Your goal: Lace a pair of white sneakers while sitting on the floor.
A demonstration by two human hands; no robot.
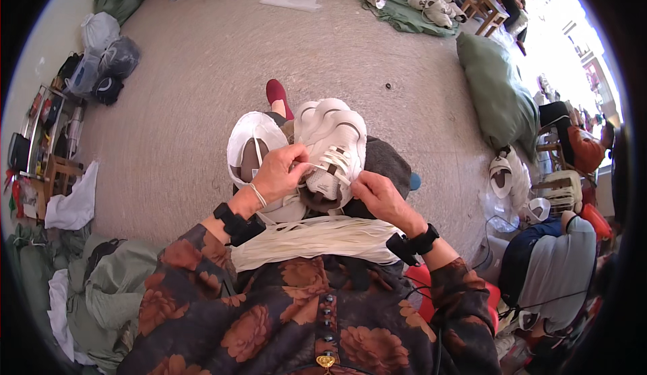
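Note:
On my lap lies a white sneaker with its toe pointing away and its dark-lined collar toward me. A white shoelace zigzags through its eyelets. My left hand is closed, pinching a lace end stretched out to the left of the tongue. Closed beside the shoe's right edge, my right hand grips the lace on that side; its fingertips partly cover it. Another white shoe, with a brownish insole, rests to the left, partly behind my left hand. A bundle of whitish laces lies across my lap.
A large green sack stands at the right, near seated people. More shoes lie on a green cloth at the far right. Plastic bags and a metal rack line the left wall; green fabric is heaped at lower left.

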